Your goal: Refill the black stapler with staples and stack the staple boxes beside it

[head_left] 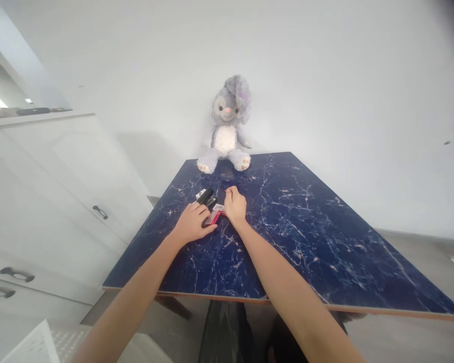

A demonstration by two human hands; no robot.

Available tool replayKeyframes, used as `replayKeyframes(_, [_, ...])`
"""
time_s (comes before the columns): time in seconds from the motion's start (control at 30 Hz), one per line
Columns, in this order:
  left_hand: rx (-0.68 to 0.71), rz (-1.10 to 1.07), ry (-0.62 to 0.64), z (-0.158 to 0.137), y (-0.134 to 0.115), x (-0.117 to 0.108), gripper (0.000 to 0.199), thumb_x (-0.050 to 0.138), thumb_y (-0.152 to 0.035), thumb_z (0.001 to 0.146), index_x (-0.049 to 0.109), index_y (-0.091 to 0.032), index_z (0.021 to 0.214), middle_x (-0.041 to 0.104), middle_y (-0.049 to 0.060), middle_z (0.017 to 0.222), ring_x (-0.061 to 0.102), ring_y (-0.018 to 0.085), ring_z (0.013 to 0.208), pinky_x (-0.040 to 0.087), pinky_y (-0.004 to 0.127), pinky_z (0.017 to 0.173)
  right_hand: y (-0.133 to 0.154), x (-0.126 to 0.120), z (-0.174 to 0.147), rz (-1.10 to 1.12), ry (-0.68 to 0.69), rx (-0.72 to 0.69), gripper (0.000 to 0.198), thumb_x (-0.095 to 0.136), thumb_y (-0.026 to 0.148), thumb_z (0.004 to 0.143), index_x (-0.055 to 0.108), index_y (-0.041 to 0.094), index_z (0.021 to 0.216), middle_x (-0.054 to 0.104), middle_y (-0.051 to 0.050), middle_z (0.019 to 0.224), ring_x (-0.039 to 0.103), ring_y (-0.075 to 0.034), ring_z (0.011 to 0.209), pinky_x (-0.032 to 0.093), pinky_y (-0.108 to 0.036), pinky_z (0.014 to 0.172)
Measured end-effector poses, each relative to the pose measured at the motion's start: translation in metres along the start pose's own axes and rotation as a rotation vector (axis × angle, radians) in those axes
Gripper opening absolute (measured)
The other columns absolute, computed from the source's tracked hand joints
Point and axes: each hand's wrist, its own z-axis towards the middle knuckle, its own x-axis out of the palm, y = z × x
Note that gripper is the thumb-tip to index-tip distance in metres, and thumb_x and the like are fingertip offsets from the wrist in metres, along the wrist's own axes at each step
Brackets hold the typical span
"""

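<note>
My left hand (193, 222) rests low over the table, its thumb and fingers around a small red-and-white box (213, 217). Just beyond its fingertips lie black objects (208, 197), perhaps a stapler, too small to name surely. A small white card or label (200, 193) shows at their left end. To the right, my right hand (235, 204) is closed in a pinch; whatever is between its fingers is hidden. A pale piece with a red edge (220, 207) lies between the two hands, next to the right wrist.
The blue marble-patterned table (306, 237) stands against a white wall. A grey plush toy (227, 126) sits at its back edge, with a dark round thing (227, 174) before its feet. White cabinets (53, 191) with dark handles stand on the left.
</note>
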Motion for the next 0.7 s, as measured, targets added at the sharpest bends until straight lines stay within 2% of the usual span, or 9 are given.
replayKeyframes(0.13, [0.023, -0.079, -0.012, 0.000, 0.001, 0.002, 0.020, 0.059, -0.042, 0.088, 0.067, -0.024, 0.092, 0.066, 0.009, 0.099, 0.054, 0.028, 0.096, 0.040, 0.046, 0.090, -0.006, 0.002, 0.005, 0.032, 0.096, 0.045, 0.030, 0.035, 0.035, 0.097, 0.063, 0.025, 0.093, 0.066, -0.001, 0.078, 0.060, -0.019, 0.076, 0.042, -0.027, 0.074])
replayKeyframes(0.2, [-0.014, -0.138, -0.044, 0.001, 0.005, 0.003, 0.018, 0.059, -0.038, 0.088, 0.067, -0.024, 0.094, 0.067, 0.009, 0.100, 0.055, 0.027, 0.098, 0.041, 0.045, 0.092, -0.008, 0.003, 0.006, 0.094, 0.112, 0.034, 0.031, 0.035, 0.037, 0.097, 0.063, 0.026, 0.092, 0.066, 0.001, 0.077, 0.061, -0.018, 0.076, 0.043, -0.026, 0.073])
replayKeyframes(0.33, [-0.300, -0.179, -0.268, -0.002, 0.024, 0.001, 0.026, 0.055, -0.035, 0.090, 0.063, -0.021, 0.110, 0.067, 0.010, 0.109, 0.057, 0.028, 0.104, 0.042, 0.045, 0.098, -0.007, 0.004, 0.005, 0.223, 0.199, -0.038, 0.030, 0.037, 0.041, 0.097, 0.063, 0.026, 0.091, 0.067, 0.003, 0.076, 0.063, -0.016, 0.074, 0.045, -0.024, 0.072])
replayKeyframes(0.4, [-0.387, -0.194, -0.311, -0.005, 0.038, 0.002, 0.037, 0.056, -0.037, 0.090, 0.059, -0.020, 0.123, 0.064, 0.011, 0.121, 0.055, 0.030, 0.115, 0.041, 0.046, 0.102, -0.005, 0.005, 0.005, 0.254, 0.264, -0.049, 0.030, 0.040, 0.043, 0.096, 0.063, 0.025, 0.091, 0.068, 0.004, 0.075, 0.063, -0.015, 0.072, 0.045, -0.024, 0.070])
replayKeyframes(0.5, [-0.390, -0.239, -0.195, -0.010, 0.056, 0.010, 0.062, 0.060, -0.047, 0.087, 0.047, -0.020, 0.141, 0.051, 0.013, 0.144, 0.044, 0.032, 0.134, 0.033, 0.048, 0.112, -0.003, 0.005, 0.004, 0.265, 0.305, -0.036, 0.030, 0.041, 0.045, 0.096, 0.063, 0.025, 0.092, 0.068, 0.004, 0.077, 0.062, -0.014, 0.069, 0.046, -0.024, 0.069])
replayKeyframes(0.57, [-0.381, -0.258, -0.083, -0.013, 0.063, 0.019, 0.073, 0.063, -0.054, 0.084, 0.043, -0.020, 0.145, 0.046, 0.015, 0.150, 0.039, 0.034, 0.139, 0.030, 0.051, 0.115, -0.002, 0.005, 0.004, 0.271, 0.311, -0.046, 0.031, 0.041, 0.045, 0.096, 0.064, 0.025, 0.093, 0.069, 0.004, 0.078, 0.062, -0.014, 0.069, 0.046, -0.024, 0.070])
replayKeyframes(0.7, [-0.366, -0.246, 0.023, -0.013, 0.067, 0.030, 0.071, 0.063, -0.058, 0.084, 0.050, -0.020, 0.142, 0.048, 0.018, 0.149, 0.043, 0.037, 0.137, 0.031, 0.055, 0.113, -0.003, 0.005, 0.004, 0.152, 0.225, -0.049, 0.027, 0.044, 0.039, 0.093, 0.066, 0.024, 0.092, 0.067, 0.002, 0.072, 0.061, -0.016, 0.069, 0.045, -0.026, 0.073])
